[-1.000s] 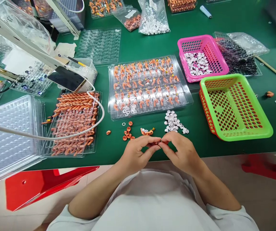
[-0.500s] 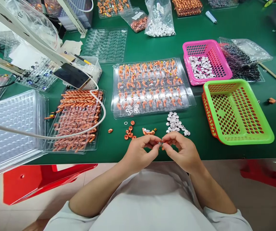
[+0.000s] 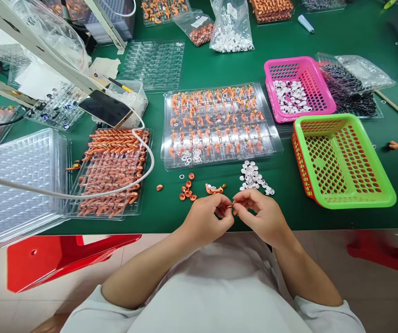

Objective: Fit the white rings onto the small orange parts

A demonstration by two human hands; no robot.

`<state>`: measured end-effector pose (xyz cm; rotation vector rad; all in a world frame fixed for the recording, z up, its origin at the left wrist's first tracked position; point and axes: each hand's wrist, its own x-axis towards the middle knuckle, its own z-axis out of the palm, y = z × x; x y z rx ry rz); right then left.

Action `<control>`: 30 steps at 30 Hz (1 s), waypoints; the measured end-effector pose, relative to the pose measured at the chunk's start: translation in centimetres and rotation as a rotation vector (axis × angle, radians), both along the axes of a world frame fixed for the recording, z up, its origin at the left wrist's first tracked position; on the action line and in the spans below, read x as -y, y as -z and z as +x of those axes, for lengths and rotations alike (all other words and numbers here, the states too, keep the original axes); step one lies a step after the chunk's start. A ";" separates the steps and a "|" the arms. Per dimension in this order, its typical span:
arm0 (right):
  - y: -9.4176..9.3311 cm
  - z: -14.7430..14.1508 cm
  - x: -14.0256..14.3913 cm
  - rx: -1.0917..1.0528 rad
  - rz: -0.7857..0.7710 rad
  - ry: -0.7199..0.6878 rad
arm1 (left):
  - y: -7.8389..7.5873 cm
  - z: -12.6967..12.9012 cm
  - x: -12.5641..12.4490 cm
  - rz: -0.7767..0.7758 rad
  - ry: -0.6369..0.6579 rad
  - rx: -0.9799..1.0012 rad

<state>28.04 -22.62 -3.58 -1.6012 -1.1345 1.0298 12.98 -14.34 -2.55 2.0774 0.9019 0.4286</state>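
Note:
My left hand [image 3: 209,217] and my right hand [image 3: 259,215] meet fingertip to fingertip at the near edge of the green table [image 3: 219,69]. Both pinch one small orange part [image 3: 232,206] between them; most of it is hidden by the fingers. Just beyond the hands lie several loose orange rings [image 3: 186,190], one assembled orange piece [image 3: 213,188] and a little heap of white discs [image 3: 252,178]. Behind these sits a clear tray [image 3: 219,125] holding rows of orange pieces.
A green basket [image 3: 340,159] stands right, with a pink basket [image 3: 297,88] of white discs behind it. Left are a tray of orange rods [image 3: 110,171], stacked clear trays [image 3: 15,180], a white cable [image 3: 81,194] and a phone [image 3: 105,108]. Bags of parts line the back.
The hands stayed together near the table edge, fingers shifting around the small part. The view tilted slightly.

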 end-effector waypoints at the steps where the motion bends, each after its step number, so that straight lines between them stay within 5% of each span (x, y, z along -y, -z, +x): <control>1: 0.0 0.0 0.0 -0.006 -0.002 0.002 | 0.1 0.0 0.0 0.034 0.005 0.004; 12: 0.1 -0.1 0.1 0.060 0.042 -0.027 | 1.7 0.0 0.1 0.354 0.046 0.084; 21: -0.2 -0.2 0.3 0.220 0.110 0.000 | -0.1 0.1 -0.3 -0.377 -0.032 0.139; 30: -0.1 -0.5 0.2 0.222 0.124 0.033 | 0.2 0.1 0.0 -0.503 -0.131 0.223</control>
